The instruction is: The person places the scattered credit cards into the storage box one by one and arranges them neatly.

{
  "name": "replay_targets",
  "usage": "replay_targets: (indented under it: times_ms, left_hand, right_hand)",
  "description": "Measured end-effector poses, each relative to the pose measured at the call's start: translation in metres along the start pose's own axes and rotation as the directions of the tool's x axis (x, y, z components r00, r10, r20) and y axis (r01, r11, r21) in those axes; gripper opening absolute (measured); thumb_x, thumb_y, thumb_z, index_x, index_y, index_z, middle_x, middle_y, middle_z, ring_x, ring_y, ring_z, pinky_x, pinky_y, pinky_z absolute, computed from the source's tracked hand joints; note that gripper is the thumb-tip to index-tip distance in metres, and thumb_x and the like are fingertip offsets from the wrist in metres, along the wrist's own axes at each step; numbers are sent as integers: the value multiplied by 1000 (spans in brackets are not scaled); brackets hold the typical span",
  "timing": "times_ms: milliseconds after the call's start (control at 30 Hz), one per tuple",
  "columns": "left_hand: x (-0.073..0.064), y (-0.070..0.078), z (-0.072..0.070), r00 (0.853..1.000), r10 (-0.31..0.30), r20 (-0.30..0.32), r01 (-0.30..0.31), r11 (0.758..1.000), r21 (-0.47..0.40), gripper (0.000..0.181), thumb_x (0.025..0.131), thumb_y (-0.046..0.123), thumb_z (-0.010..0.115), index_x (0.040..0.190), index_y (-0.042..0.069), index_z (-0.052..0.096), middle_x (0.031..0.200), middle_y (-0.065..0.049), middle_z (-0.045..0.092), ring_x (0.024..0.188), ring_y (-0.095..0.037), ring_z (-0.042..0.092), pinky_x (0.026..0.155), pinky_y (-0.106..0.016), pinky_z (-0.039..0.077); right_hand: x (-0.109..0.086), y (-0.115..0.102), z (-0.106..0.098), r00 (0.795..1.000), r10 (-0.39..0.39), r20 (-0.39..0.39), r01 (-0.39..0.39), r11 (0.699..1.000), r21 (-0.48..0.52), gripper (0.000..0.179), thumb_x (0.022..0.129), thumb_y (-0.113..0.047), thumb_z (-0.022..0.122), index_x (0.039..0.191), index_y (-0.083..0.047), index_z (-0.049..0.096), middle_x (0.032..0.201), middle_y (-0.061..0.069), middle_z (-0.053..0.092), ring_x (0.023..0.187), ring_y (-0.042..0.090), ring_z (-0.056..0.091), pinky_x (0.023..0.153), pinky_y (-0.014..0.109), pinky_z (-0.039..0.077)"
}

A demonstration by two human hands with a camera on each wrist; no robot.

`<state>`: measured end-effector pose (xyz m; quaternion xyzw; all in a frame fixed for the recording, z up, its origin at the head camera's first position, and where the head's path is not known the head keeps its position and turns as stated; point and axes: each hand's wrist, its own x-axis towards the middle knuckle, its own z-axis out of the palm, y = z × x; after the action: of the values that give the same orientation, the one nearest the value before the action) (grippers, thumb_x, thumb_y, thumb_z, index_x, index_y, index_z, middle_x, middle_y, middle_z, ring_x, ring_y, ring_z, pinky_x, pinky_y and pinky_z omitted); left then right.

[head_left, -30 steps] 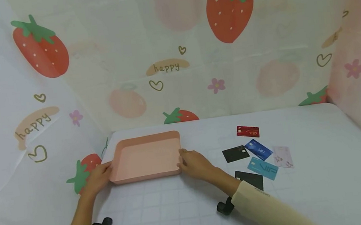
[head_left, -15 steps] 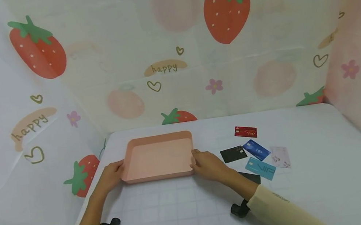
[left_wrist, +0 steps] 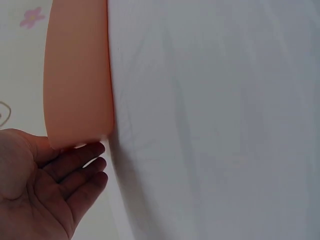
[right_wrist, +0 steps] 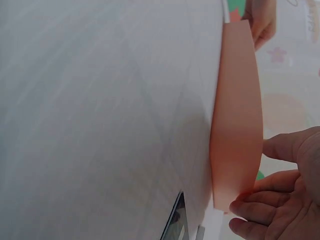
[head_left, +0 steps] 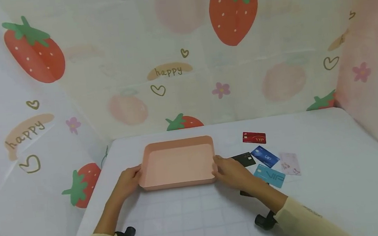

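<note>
A shallow pink rectangular tray point(head_left: 182, 184) with rounded corners lies on the white table, its inside bare. My left hand point(head_left: 130, 181) grips its left end, and my right hand point(head_left: 230, 171) grips the right end. In the left wrist view, the fingers point(left_wrist: 80, 167) of the left hand touch the tray's end wall point(left_wrist: 80, 75), and the thumb is partly hidden behind it. From the right wrist, the right thumb point(right_wrist: 280, 146) shows at the rim while the other fingertips meet the end wall of the tray point(right_wrist: 237, 125).
Several cards lie right of the tray: a red one point(head_left: 254, 137), a dark blue one point(head_left: 265, 156), a light blue one point(head_left: 269, 175), a pale patterned one point(head_left: 290, 163) and a black one point(head_left: 245, 159). Another black card point(head_left: 247, 193) is partly covered by my right forearm. A strawberry-print curtain point(head_left: 126, 44) hangs behind.
Both hands have moved the tray to the right across the table, closer to the cards. My right hand and forearm now overlap the black cards in the head view.
</note>
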<state>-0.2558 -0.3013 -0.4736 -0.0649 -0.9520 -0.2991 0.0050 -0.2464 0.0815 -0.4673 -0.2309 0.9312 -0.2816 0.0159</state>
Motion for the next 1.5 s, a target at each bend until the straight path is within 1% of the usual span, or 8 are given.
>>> replay_targets:
  times_ms: [267,433,600,767,900,1000,1233,1500]
  left_hand:
    - [7,19,12,1000,26,9,-26,1000,-6,38,104,5,47,138,-12,54,128,-27,65,89,-25,58,78,-39,48]
    - [10,28,19,999,37,32,-37,999,-11,39,104,5,47,139,-12,53,105,-20,70,78,-21,56,73,-36,47]
    - [11,35,24,998,24,51,-22,999,-37,40,105,6,46,141,-12,51,73,-5,54,63,-16,45,60,-29,42]
    - [9,40,24,997,2,74,1,999,-51,42,105,8,46,142,-11,49,69,-5,48,58,-16,41,53,-28,39]
    - [10,41,18,996,66,54,-64,997,-39,44,106,11,47,145,-11,47,112,-26,69,94,-33,67,83,-41,57]
    - [17,33,15,990,137,24,-135,986,-94,47,106,12,50,149,-8,43,147,-26,49,133,-43,51,110,-56,42]
    - [26,13,19,983,176,41,-163,962,-218,51,105,16,55,152,1,43,152,-20,46,140,-39,45,113,-56,39]
    - [30,10,30,979,198,44,-177,939,-296,51,106,14,53,153,-1,40,156,-18,42,144,-36,38,116,-52,35]
  right_hand:
    - [-12,13,-13,1000,9,-5,-9,1000,-2,54,99,-20,65,141,12,51,145,25,52,129,34,57,105,49,50]
    - [-20,21,-20,999,36,4,-36,999,-7,57,99,-22,66,143,10,50,147,24,52,123,31,62,99,46,54]
    - [-24,25,-28,998,52,27,-52,999,-4,60,99,-24,66,146,9,47,147,23,52,126,33,60,102,50,52]
    - [-26,28,-33,997,58,50,-58,998,-2,59,100,-25,63,146,8,47,148,23,51,135,37,52,106,53,47]
    - [-26,31,-34,996,60,61,-60,998,8,57,101,-25,63,146,7,48,150,22,50,137,37,49,108,53,45]
    - [-26,34,-35,996,57,64,-57,998,3,57,100,-25,64,145,7,50,149,22,51,136,37,51,107,53,46]
    - [-23,37,-35,995,65,77,-65,998,3,57,100,-26,65,146,4,51,149,19,51,135,36,52,107,51,47]
    - [-20,43,-39,991,93,100,-95,995,24,59,99,-26,66,148,2,49,151,18,49,136,35,51,106,51,47]
